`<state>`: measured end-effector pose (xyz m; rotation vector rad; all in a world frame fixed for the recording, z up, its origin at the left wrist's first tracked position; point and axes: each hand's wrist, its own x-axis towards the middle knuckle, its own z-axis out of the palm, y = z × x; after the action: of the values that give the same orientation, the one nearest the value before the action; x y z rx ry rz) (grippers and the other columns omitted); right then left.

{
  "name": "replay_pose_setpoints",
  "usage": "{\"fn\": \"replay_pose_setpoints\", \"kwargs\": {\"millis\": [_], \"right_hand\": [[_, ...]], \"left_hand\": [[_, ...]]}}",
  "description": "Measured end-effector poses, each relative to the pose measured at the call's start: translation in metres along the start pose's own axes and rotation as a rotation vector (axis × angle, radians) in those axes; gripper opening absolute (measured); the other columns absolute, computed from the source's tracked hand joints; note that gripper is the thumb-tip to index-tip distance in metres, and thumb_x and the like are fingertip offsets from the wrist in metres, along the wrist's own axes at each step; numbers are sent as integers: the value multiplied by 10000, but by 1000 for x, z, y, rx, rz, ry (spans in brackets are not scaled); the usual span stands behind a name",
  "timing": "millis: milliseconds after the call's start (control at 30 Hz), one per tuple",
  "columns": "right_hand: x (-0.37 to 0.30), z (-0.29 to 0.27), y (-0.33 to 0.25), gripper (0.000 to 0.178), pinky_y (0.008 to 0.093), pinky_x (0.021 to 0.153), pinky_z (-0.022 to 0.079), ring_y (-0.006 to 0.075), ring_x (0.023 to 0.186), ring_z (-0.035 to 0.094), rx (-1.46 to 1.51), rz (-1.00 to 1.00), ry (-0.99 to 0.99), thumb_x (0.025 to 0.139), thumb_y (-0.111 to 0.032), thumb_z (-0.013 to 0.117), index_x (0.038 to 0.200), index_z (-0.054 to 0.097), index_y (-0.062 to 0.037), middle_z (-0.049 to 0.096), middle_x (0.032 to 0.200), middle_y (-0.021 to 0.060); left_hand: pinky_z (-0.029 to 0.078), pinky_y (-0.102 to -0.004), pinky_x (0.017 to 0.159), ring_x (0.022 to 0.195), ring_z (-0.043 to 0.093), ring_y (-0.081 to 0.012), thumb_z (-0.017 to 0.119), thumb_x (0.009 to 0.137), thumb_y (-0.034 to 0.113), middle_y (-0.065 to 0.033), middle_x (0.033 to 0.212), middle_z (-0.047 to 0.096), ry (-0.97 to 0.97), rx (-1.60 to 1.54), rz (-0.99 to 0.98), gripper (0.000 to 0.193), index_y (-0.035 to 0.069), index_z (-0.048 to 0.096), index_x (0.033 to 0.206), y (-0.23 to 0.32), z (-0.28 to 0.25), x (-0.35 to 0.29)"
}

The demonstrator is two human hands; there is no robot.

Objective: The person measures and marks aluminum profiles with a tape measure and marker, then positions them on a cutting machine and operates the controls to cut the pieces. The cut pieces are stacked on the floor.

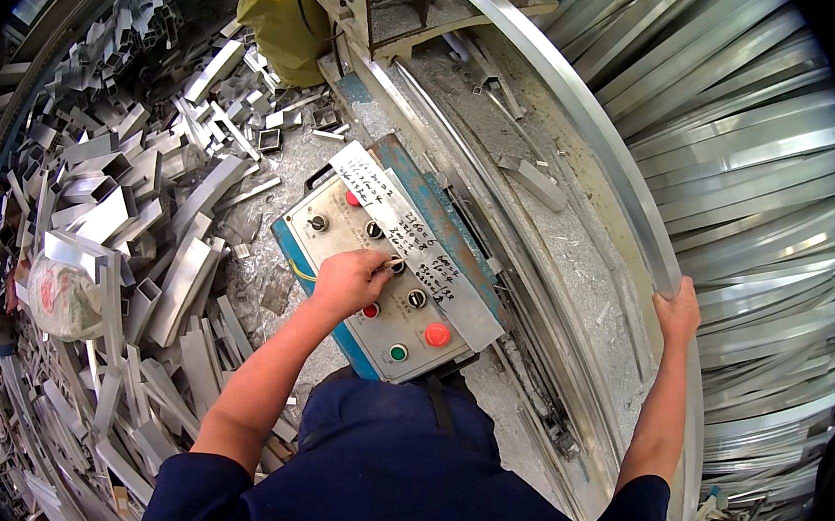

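Note:
My left hand [347, 282] is over a grey control box [344, 243], its thumb and fingertips closed around a black rotary knob [396, 266]. Close by on the panel are more black knobs [417, 299], a large red mushroom button [437, 335], a green button [399, 352] and a smaller red button [370, 310], partly behind my hand. A flat metal strip [467, 318] with handwriting lies along the box's far right side. Out to the right, my right hand [677, 309] is wrapped around a long silvery aluminium profile [591, 127], which runs from the machine past my right arm.
Offcuts of square and rectangular tube [184, 283] are heaped on the left. Long profiles [776, 195] are stacked on the right. A machine rail [504, 199] runs between box and profile. A yellow-green sack [285, 22] stands beside the machine head [397, 7].

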<state>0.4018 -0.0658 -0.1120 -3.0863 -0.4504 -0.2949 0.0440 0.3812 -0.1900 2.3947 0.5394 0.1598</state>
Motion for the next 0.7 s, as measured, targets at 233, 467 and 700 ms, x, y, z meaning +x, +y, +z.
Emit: {"fn": "replay_pose_setpoints", "kwargs": {"millis": [233, 467, 700], "right_hand": [[-2, -7, -10, 377, 470, 794, 495, 364, 961, 623, -3, 61, -33, 709, -257, 680, 1043, 559, -132, 659, 1012, 117], [1, -1, -1, 397, 490, 782, 494, 363, 971, 618, -46, 60, -37, 696, -261, 706, 1012, 520, -110, 639, 1013, 125], [1, 1, 1, 394, 495, 777, 496, 368, 966, 617, -21, 43, -38, 691, -261, 703, 1000, 515, -102, 638, 1003, 132]], "left_hand": [[517, -438, 629, 715, 647, -327, 664, 828, 229, -102, 780, 647, -36, 175, 129, 142, 122, 668, 922, 0, -2, 4], [520, -444, 641, 722, 652, -332, 650, 842, 270, -117, 760, 654, -55, 177, 101, 179, 92, 654, 852, 7, -8, 7], [524, -435, 642, 742, 667, -330, 658, 850, 318, -130, 816, 692, 42, 155, -130, 230, 89, 666, 863, -4, -20, 12]]}}
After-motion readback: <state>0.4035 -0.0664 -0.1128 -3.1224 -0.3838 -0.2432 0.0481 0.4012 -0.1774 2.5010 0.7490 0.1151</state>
